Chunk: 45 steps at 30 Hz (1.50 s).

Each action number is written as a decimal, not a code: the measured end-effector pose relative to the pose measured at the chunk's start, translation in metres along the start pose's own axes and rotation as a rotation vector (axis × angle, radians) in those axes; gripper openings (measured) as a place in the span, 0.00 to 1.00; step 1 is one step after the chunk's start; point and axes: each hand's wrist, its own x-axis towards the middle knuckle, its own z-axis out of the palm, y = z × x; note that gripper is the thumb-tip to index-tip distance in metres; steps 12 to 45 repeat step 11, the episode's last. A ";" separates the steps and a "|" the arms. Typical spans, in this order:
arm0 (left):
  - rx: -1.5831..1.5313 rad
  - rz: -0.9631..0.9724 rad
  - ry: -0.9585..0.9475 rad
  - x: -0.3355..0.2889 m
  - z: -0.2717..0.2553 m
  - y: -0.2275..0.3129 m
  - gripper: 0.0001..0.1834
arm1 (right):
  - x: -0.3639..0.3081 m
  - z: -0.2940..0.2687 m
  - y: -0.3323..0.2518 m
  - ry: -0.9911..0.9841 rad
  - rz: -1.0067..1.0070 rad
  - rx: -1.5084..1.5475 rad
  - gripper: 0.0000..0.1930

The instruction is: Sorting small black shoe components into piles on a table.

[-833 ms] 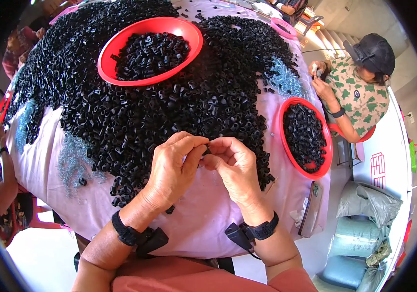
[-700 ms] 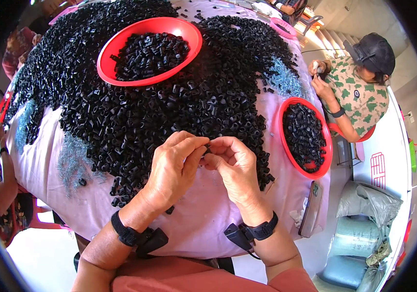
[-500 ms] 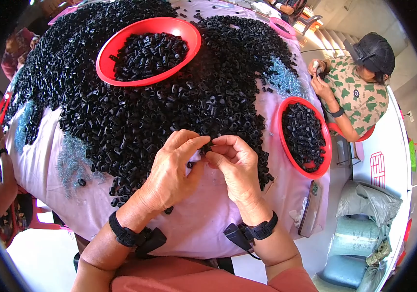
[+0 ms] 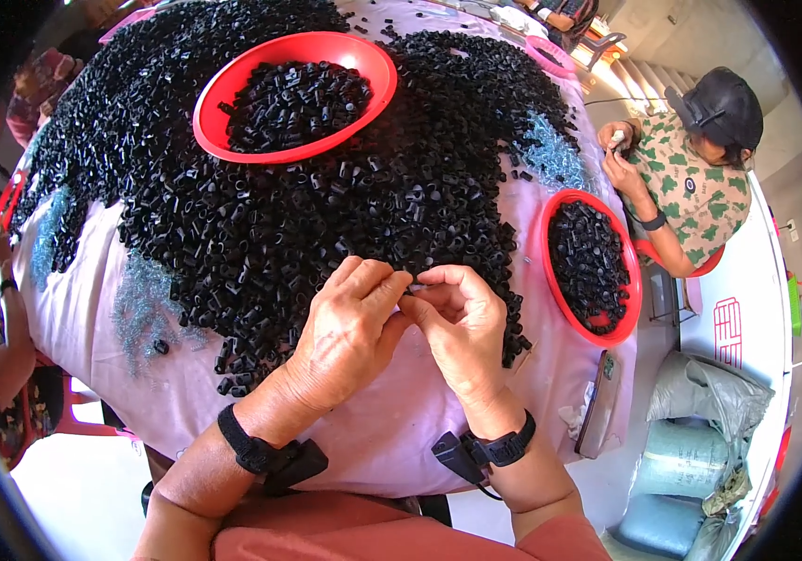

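Note:
My left hand (image 4: 346, 329) and my right hand (image 4: 462, 327) meet over the near edge of a large heap of small black plastic pieces (image 4: 326, 220). Between their fingertips, both hands pinch one small black plastic piece (image 4: 410, 290), mostly covered by the fingers. Many pieces in the heap look like short hollow tubes or caps. A red basin (image 4: 384, 98) part-filled with the same pieces rests on the heap beyond my hands. To the right stands a second red basin (image 4: 633, 299), also holding black pieces.
Small clear-blue bits lie in piles at left (image 4: 139, 304) and far right (image 4: 550, 150) on the pink tablecloth (image 4: 373, 430). A phone (image 4: 597, 407) lies at the right edge. A person (image 4: 691, 178) in a black cap sits at right; others work at left. Sacks (image 4: 681, 458) stand on the floor.
My left hand's fingers have closed in nearer to the right fingertips; a dark piece seen beneath the left fingers is now hidden. The view has shifted slightly.

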 end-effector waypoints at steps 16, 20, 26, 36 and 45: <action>-0.007 -0.013 -0.032 -0.002 0.001 -0.003 0.24 | 0.004 -0.001 0.010 -0.038 0.033 0.132 0.13; -0.007 -0.013 -0.032 -0.002 0.001 -0.003 0.24 | 0.004 -0.001 0.010 -0.038 0.033 0.132 0.13; -0.007 -0.013 -0.032 -0.002 0.001 -0.003 0.24 | 0.004 -0.001 0.010 -0.038 0.033 0.132 0.13; -0.007 -0.013 -0.032 -0.002 0.001 -0.003 0.24 | 0.004 -0.001 0.010 -0.038 0.033 0.132 0.13; -0.007 -0.013 -0.032 -0.002 0.001 -0.003 0.24 | 0.004 -0.001 0.010 -0.038 0.033 0.132 0.13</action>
